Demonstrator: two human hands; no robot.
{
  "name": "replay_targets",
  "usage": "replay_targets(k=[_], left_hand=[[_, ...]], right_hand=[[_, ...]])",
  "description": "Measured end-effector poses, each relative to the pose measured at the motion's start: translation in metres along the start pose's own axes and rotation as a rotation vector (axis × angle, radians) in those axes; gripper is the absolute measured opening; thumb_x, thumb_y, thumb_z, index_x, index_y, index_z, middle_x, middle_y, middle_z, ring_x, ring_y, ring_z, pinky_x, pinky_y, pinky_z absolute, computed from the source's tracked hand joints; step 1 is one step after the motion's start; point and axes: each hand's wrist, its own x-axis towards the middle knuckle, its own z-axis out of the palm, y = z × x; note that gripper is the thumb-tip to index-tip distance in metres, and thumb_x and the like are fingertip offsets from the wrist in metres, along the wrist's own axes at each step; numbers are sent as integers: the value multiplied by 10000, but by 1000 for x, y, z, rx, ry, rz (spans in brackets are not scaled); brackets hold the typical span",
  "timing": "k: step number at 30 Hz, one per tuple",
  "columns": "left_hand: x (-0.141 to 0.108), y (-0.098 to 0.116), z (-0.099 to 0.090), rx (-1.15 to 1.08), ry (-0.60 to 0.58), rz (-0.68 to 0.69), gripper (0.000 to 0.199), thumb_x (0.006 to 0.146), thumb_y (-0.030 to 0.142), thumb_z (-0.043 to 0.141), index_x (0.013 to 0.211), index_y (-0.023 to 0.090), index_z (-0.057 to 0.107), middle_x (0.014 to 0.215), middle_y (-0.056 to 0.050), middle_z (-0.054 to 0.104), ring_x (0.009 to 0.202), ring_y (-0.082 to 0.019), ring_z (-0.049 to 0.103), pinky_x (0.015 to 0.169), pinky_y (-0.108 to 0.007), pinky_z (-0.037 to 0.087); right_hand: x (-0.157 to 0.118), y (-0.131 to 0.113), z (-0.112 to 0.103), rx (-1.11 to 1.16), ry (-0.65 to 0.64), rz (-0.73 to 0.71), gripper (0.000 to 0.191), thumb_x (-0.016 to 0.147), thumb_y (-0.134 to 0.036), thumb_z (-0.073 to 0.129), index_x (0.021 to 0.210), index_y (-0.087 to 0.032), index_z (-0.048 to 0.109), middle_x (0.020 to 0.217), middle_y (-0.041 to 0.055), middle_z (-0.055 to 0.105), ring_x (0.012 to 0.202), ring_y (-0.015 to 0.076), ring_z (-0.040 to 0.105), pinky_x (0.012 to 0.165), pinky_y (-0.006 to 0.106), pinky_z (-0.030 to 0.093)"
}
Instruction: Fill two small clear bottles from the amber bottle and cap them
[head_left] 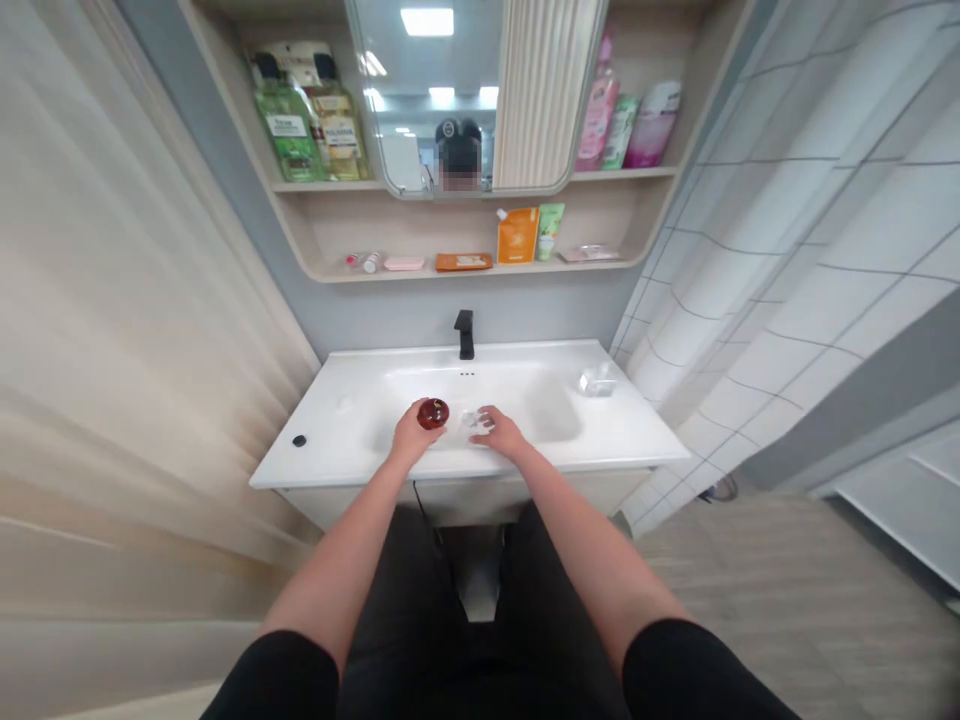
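Observation:
My left hand [412, 436] is closed around a dark red-brown round container [433, 413] with a shiny top, over the front of the white sink basin [525, 395]. Just to its right, the fingers of my right hand [500, 434] curl round a small clear, transparent object [475, 421]; its kind is too indistinct to make out. The two held things are close together but apart. Behind them stands a black faucet [466, 335] at the back of the basin.
A clear container [597, 381] sits on the counter's right side, a small black round piece [299, 441] on the left. Above are a shelf [337, 270] with an orange pouch [517, 236] and a mirror cabinet [442, 100]. Curtains [750, 250] hang at both sides.

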Motion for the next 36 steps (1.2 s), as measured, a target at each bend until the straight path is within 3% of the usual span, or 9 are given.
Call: replay_targets(k=[4,12,21,28,36], left_hand=[[4,-1,-1,46,-67,70,802,733,269,966,1459,240,626,1415,-93,754,1282,-299,739,1177,-475,563],[1,-7,5,210,-76,132,836,792,288,945,1542,239,581,1515,-127,689,1366,-323,692,1218,-470,537],[-4,7,5,432,-108,207,826,844,273,889,1593,215,545,1508,-164,672,1370,-359,669,1185,-468,534],[-7,13,6,585,-127,235,777,870,236,821,1599,207,555,1511,-166,674,1335,-360,665,1146,-454,525],[-10,14,7,602,-93,277,745,877,212,786,1591,230,577,1506,-179,667,1331,-385,644,1160,-502,488]], right_hand=[[0,1,-1,-15,11,-1,762,621,-314,1015,1305,-301,681,1157,33,788,1095,262,742,1009,420,592],[10,12,1,66,-29,2,760,629,-275,1005,1324,-280,695,1194,62,790,1092,263,750,1011,440,608],[8,12,3,-27,10,-44,827,654,-340,1019,1417,-308,702,1213,56,802,1150,297,757,1093,476,581],[5,6,4,-54,39,-55,865,642,-288,1010,1454,-306,712,1291,71,761,1200,296,740,1093,454,582],[6,6,5,-69,12,-74,860,667,-281,1004,1472,-312,703,1303,75,761,1176,286,737,1063,453,599]])
